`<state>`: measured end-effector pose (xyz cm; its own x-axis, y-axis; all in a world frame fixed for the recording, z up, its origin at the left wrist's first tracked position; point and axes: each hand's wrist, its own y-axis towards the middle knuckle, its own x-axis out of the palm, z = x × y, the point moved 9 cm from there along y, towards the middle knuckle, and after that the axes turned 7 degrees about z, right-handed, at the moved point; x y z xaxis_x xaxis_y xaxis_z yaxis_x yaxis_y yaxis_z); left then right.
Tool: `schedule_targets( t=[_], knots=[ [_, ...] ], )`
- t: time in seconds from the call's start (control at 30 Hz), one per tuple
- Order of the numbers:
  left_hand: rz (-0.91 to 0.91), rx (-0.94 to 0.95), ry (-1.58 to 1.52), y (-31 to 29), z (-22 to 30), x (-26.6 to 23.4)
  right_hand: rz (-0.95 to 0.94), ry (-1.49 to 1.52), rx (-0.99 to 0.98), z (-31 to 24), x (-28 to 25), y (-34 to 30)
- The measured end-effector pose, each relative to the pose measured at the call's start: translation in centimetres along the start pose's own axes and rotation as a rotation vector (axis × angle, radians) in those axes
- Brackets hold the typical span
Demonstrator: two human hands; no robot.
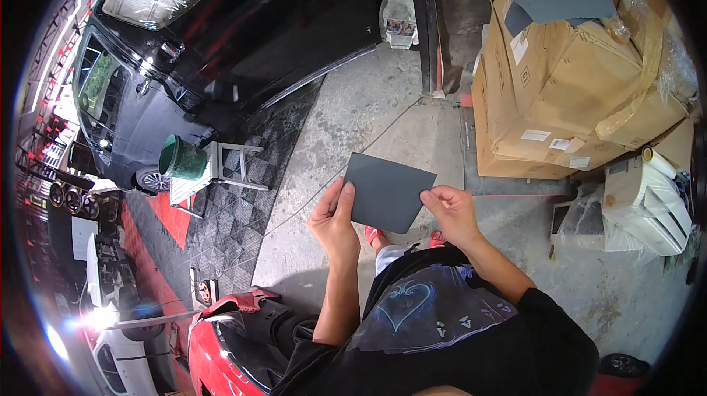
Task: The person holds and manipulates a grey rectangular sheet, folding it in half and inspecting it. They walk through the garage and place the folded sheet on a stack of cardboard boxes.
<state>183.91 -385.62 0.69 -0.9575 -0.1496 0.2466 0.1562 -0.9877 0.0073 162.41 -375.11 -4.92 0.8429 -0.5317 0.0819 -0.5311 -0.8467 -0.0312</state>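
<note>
A flat, dark grey sheet of what looks like sandpaper (390, 193) is held up in front of my body, slightly tilted. My left hand (336, 219) grips its left edge, thumb on the near face and fingers behind. At its right edge my right hand (451, 212) pinches it between thumb and fingertips. Both hands are closed on this one sheet, and its back is hidden from me. Below it, parts of my red shoes (374, 235) show on the concrete floor.
A black car (258, 35) with an open door stands at the front left. Near it, a green bucket (183, 158) sits on a step stool (228, 167). Cardboard boxes (545, 79) are stacked at right, topped by a grey sheet (563, 4). A red car part (221, 337) lies lower left.
</note>
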Motion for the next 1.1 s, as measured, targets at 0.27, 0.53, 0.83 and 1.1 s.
schedule_targets(
  t=[0.27,0.53,0.83,1.1],
  knots=[
    [0.005,0.005,0.031,0.0,0.5,-0.1,-0.001,-0.005,-0.002,-0.5,1.3,-0.8],
    [-0.024,-0.005,0.042,-0.6,0.9,-0.5,0.006,-0.025,-0.021,-0.6,1.5,-1.2],
    [0.002,0.071,0.145,-1.8,2.1,-0.8,0.034,0.131,0.025,0.0,2.1,-1.7],
    [0.06,0.028,0.081,-1.4,1.4,-1.2,0.052,0.152,-0.012,-0.6,2.2,-1.7]
  ],
)
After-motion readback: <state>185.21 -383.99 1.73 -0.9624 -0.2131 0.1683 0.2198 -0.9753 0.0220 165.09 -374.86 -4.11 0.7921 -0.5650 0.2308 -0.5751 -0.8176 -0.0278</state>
